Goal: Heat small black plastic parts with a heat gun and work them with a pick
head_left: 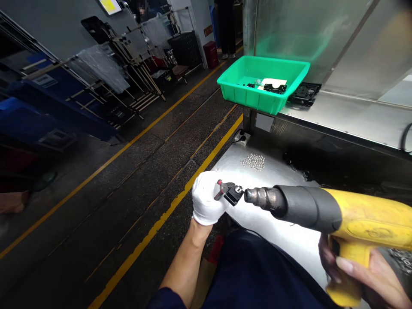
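Note:
My left hand [205, 199], in a white glove, is closed around what look like pliers [221, 189] with a bit of red on them. At their tip sits a small black part [233, 196] with a metal piece on top. My bare right hand [375, 272] grips the handle of a yellow heat gun [363, 210]. The gun's metal nozzle points left, and its end is very near the black part. Below them is the metal worktable [277, 231], where a patch of small shiny metal balls or beads [255, 162] lies further back.
On a steel shelf [354, 116] stands a green bin [251, 96] with black parts and paper inside. Black parts [304, 94] lie beside it. A power strip [242, 137] sits at the table's back corner. Racks [138, 64] and a standing person [226, 25] are across the aisle.

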A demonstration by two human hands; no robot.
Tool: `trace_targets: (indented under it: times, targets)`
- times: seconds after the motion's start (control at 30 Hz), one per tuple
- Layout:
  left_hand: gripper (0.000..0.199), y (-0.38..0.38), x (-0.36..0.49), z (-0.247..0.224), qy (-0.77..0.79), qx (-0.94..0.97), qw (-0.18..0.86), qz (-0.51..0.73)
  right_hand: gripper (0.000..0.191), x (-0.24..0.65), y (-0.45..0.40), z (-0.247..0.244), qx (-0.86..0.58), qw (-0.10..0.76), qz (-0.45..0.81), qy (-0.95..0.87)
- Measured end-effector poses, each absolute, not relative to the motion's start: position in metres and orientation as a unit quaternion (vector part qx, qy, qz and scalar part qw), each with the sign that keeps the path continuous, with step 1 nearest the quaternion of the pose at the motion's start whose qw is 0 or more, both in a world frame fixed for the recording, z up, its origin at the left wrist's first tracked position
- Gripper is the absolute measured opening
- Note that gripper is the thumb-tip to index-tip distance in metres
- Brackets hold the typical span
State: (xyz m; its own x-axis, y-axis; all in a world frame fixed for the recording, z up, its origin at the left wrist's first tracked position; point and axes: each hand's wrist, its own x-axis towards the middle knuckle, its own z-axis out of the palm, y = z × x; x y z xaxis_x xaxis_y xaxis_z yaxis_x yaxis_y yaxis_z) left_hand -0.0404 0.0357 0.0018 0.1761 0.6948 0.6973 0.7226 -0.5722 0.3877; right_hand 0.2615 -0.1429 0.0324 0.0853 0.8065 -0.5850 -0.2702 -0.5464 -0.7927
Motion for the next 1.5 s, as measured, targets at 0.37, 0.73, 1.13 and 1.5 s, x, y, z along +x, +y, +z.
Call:
trace_targets:
  times: [0.37, 0.73, 1.13, 1.5]
  targets:
    - [0.01, 0.038, -0.041, 0.002, -0.46, -0.766, 0.02, -0.448, 0.035, 0.265, -0.143, 0.032, -0.615, 0.418, 0.632, -0.219]
    - [0.01, 0.039, -0.041, 0.008, -0.445, -0.775, 0.038, -0.447, 0.035, 0.268, -0.145, 0.031, -0.614, 0.422, 0.628, -0.226]
    - [0.013, 0.044, -0.05, 0.011, -0.447, -0.784, 0.072, -0.425, 0.035, 0.272, -0.151, 0.024, -0.637, 0.44, 0.594, -0.219]
    - [0.017, 0.043, -0.051, 0.011, -0.446, -0.785, 0.08, -0.422, 0.036, 0.276, -0.154, 0.015, -0.623, 0.446, 0.595, -0.242]
